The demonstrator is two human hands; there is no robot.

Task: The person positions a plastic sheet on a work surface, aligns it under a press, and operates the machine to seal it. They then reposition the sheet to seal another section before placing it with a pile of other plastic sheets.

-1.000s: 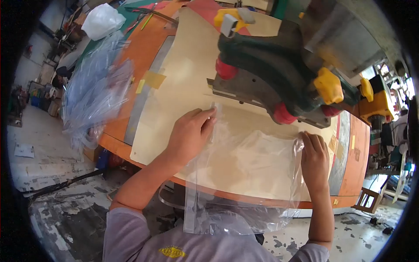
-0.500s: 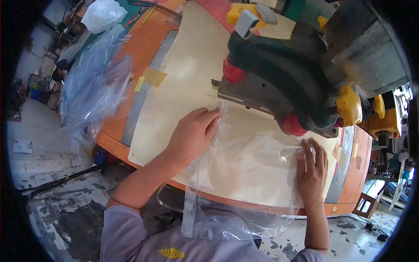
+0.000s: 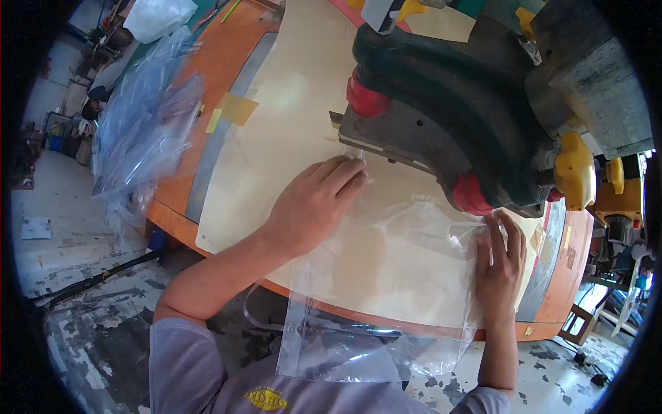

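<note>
The left hand (image 3: 314,207), pinching the clear plastic sheet (image 3: 393,269), has moved closer to the dark green machine (image 3: 441,90), bringing the sheet's edge beside it over the orange bench (image 3: 172,222); the right hand (image 3: 500,276) touches the other side, grip unclear.

Greyish-purple shirt (image 3: 310,393), short sleeves (image 3: 185,355), yellow rounded emblem with dark lettering (image 3: 265,399); bare forearms

Left grip (image 3: 314,203) and clear sheet (image 3: 400,255) now nearer dark machine (image 3: 441,93)
</note>
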